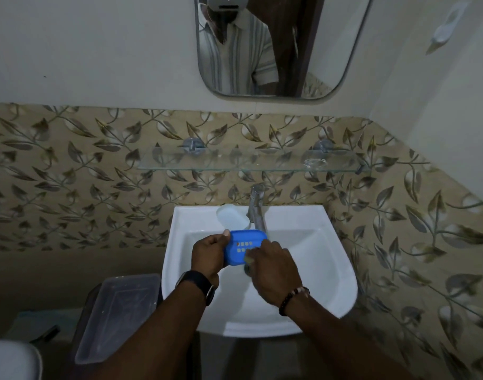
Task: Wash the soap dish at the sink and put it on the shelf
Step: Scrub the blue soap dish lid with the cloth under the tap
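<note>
A blue soap dish with small square drain holes is held tilted over the white sink, just under the metal tap. My left hand grips its left end, thumb on the upper rim. My right hand rests on the dish's right part, fingers pressed against its inner face and closed on something small and dark that I cannot make out. The glass shelf hangs on the tiled wall above the tap.
A whitish cup-like object lies on the sink's back rim left of the tap. A clear plastic lidded bin stands left of the sink. A mirror hangs above the shelf. Some clear crumpled thing sits at the shelf's right end.
</note>
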`<state>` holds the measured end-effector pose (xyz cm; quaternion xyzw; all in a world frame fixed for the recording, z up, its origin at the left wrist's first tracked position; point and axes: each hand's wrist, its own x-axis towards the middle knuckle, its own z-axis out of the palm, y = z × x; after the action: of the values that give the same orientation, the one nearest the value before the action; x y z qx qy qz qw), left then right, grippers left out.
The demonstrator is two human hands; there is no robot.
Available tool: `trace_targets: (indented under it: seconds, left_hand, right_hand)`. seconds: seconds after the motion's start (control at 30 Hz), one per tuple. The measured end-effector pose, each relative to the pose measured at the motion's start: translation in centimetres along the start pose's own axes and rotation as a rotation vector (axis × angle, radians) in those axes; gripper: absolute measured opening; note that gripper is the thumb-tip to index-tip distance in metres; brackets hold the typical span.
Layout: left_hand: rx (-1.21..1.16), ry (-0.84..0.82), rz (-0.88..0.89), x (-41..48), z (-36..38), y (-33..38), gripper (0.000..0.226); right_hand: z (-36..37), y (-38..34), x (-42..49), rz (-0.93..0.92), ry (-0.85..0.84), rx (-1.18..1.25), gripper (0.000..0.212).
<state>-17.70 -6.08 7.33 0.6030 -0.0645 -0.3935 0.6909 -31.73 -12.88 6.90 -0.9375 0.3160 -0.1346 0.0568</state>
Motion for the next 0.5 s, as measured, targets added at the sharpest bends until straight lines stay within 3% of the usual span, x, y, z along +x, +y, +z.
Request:
trace_targets:
  seconds: [0.1,0.33,0.5]
  left_hand:
    - [-0.024,-0.015,-0.083,0.1,-0.6,0.2,0.029]
    - [-0.029,-0.072,-0.213,0.6,-0.5,0.5,0.032]
    - [-0.044,-0.131,-0.311,0.0,-0.1,0.3,0.028]
  right_hand:
    - [0.3,0.6,-0.5,-0.115,-0.017,0.112,0.029]
    - [0.8,3.5,-1.5,-0.25,0.134,0.105,0.046]
    - [0.4,4.3,-0.7,-0.298,0.268,0.172,0.035]
